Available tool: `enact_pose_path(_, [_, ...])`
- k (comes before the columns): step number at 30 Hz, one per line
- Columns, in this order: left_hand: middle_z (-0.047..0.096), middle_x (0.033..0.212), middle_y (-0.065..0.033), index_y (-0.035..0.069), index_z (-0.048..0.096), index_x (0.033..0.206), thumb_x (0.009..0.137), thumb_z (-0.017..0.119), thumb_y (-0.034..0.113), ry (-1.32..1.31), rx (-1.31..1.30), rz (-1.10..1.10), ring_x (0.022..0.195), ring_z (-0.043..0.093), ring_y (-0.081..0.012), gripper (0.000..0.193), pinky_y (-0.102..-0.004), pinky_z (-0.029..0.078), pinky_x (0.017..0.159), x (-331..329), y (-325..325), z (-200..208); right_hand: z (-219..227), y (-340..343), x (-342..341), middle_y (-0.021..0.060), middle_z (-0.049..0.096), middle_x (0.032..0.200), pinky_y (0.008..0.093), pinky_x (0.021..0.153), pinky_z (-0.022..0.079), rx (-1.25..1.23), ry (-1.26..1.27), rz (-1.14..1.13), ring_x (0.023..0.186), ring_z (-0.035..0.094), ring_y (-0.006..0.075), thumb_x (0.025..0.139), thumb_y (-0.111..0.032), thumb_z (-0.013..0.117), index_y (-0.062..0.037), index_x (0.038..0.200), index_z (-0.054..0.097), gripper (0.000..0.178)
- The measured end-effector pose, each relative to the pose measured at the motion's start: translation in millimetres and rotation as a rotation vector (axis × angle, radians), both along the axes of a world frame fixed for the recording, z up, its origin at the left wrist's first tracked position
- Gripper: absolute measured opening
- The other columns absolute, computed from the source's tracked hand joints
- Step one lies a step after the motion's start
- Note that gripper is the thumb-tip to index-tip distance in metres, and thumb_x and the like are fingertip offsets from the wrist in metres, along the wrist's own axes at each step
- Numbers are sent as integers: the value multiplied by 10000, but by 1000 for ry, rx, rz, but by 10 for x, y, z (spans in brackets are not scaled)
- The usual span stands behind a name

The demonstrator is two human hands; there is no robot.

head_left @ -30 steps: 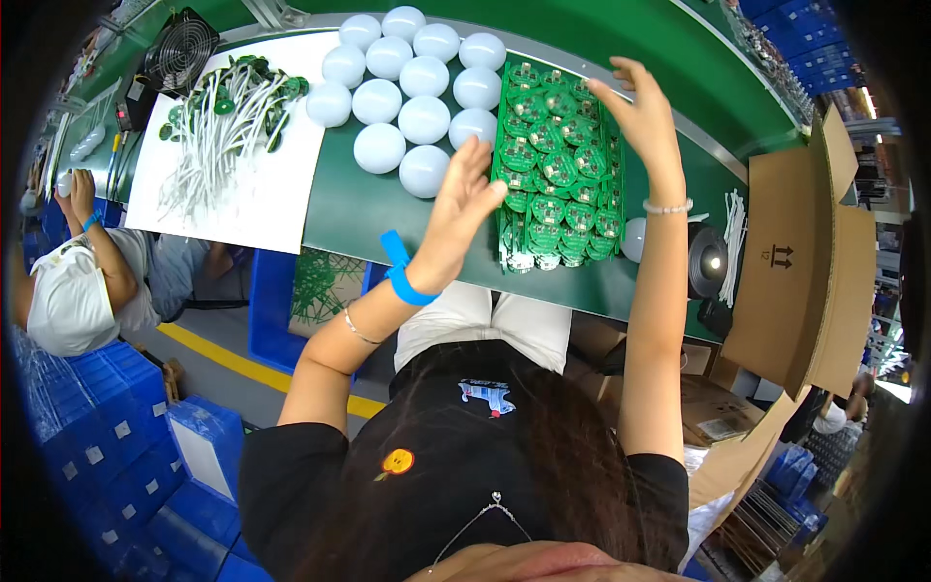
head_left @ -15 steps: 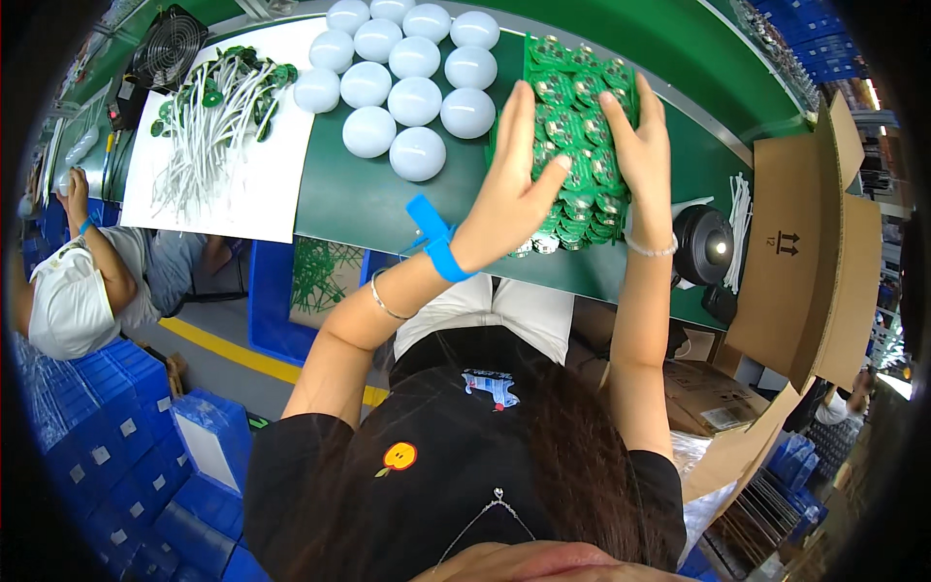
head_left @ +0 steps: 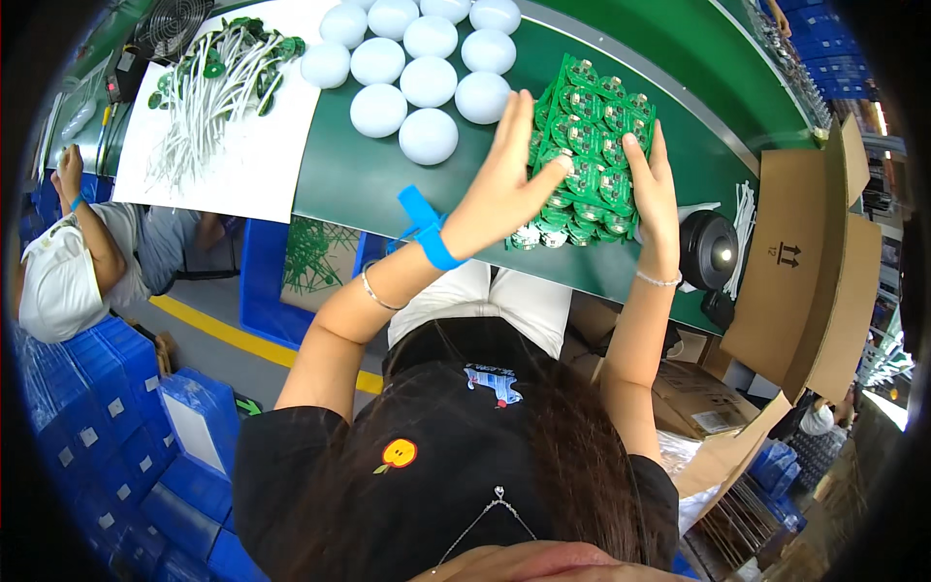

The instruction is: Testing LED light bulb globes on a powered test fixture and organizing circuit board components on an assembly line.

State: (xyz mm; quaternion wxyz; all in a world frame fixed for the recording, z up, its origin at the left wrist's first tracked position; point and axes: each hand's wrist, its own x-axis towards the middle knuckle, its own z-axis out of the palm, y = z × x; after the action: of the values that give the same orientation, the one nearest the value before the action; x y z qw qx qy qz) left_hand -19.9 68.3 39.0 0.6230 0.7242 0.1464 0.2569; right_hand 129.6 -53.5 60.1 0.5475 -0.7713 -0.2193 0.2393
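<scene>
A stack of green circuit board panels (head_left: 588, 173), made up of round boards with small parts on them, lies on the green table in front of me. My left hand (head_left: 509, 184) presses against its left side, with the thumb over the top boards. On the right side, my right hand (head_left: 652, 189) holds the stack, its thumb near the upper face and fingers stretched along the edge. The fingertips on the outer sides are partly hidden. Left of the stack stand several white bulb domes (head_left: 428, 81), the closest near my left fingertips.
A white sheet (head_left: 262, 184) bears a bundle of white wires (head_left: 208, 121) with small green boards. To the right are a round black device (head_left: 708, 249), white cable ties (head_left: 744, 233) and an open carton (head_left: 790, 262). A blue bin (head_left: 262, 281) sits below the table; another person's hand (head_left: 68, 173) is far left.
Both hands have brought the circuit board stack a little closer to me and rightward, away from the bulb domes. The view has also shifted slightly.
</scene>
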Motion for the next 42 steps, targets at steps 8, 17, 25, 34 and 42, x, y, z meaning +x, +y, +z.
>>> enact_pose_path(8, [118, 1441, -305, -80, 68, 1397, 821, 609, 305, 72, 155, -3, 1338, 0, -495, 879, -516, 48, 1085, -186, -380, 85, -3, -96, -28, 166, 379, 1380, 291, 985, 355, 205, 67, -49, 1195, 442, 186, 902, -148, 548, 46, 1390, 241, 609])
enact_pose_path(17, [-26, 1444, -332, -51, -27, 1410, 827, 606, 253, -1, 57, -127, 1353, -69, -449, 912, -492, 16, 1091, -424, -542, 158, 3, -170, -5, 150, 440, 1341, 286, 1008, 323, 183, 79, 20, 1191, 454, 178, 912, -123, 516, 44, 1371, 302, 533])
enact_pose_path(25, [27, 1475, -258, -82, 68, 1400, 863, 576, 385, -32, -775, 31, 1384, 30, -322, 874, -359, 100, 1105, -224, -155, -117, 10, -266, -42, 133, 499, 1275, 285, 959, 385, 210, 318, -11, 1122, 507, 167, 935, -217, 491, 42, 1343, 355, 503])
enact_pose_path(34, [29, 1470, -252, -47, 41, 1412, 877, 519, 458, 7, -779, -91, 1385, 0, -297, 877, -352, 103, 1106, -5, -109, -183, 34, -220, -141, 100, 507, 1262, 287, 936, 403, 129, 342, 35, 1111, 507, 163, 929, -246, 504, 9, 1333, 378, 495])
enact_pose_path(42, [323, 1407, -118, 45, 228, 1409, 912, 489, 421, 113, -923, -76, 1340, 184, -174, 676, -424, 52, 1096, -263, 9, 69, 38, -416, -167, 112, 481, 1285, 344, 986, 360, 184, 500, 2, 1152, 476, 196, 956, -442, 361, 31, 1303, 390, 587])
